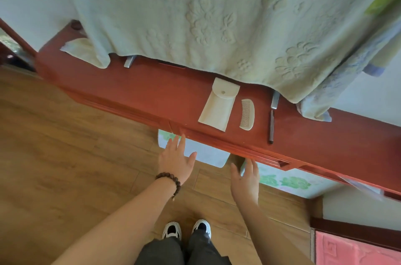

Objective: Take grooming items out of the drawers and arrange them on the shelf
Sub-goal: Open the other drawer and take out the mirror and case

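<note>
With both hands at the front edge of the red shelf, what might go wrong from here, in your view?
1. The pouch, comb and dark pencil-like stick lie near the front edge of the red shelf; a jolt from the left hand or right hand there might shake them off.
2. The hanging towel drapes onto the shelf and could snag items placed further back.

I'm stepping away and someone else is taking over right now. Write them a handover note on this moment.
Left hand: open, fingers straight, fingertips at the front edge of the red shelf, holding nothing.
Right hand: open, fingers at the front of the drawer under the shelf, holding nothing.
On the shelf: cream pouch, comb right beside it, dark slim stick further right.
Done: those three laid side by side.
Left: drawer contents are not visible; check for remaining grooming items. Whether the hands are closing or opening the drawer cannot be told.
</note>
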`<action>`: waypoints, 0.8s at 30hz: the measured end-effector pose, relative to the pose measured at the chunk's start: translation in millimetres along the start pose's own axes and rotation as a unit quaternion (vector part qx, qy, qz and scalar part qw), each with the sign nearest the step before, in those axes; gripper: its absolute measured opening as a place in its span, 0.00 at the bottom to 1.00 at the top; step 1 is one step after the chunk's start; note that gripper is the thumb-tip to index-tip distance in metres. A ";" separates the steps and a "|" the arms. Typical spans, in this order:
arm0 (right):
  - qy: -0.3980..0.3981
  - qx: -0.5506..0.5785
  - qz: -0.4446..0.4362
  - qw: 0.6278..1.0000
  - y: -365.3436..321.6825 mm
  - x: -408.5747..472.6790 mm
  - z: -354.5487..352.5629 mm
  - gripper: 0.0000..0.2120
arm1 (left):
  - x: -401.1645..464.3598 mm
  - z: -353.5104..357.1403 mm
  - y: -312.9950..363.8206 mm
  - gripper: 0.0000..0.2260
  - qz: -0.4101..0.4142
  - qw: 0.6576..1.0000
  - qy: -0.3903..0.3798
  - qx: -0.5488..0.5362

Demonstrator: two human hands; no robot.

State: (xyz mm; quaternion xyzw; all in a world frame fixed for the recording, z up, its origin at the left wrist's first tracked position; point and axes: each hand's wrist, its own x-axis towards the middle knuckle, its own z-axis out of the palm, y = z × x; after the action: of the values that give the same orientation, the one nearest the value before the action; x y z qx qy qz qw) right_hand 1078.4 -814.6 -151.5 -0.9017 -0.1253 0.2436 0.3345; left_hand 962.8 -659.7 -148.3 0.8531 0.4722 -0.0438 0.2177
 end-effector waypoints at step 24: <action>-0.053 -0.138 -0.083 0.986 -184.1 -52.4 210.5 0.29 | 70.4 -124.8 -253.5 0.31 0.002 1.000 0.027 0.003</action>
State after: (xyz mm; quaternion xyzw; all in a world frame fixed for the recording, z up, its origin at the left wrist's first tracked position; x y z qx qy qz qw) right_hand 912.2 -583.7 -148.9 -0.9114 -0.2499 0.2426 0.2192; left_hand 776.1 -436.4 -139.3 0.8555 0.4762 -0.0218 0.2022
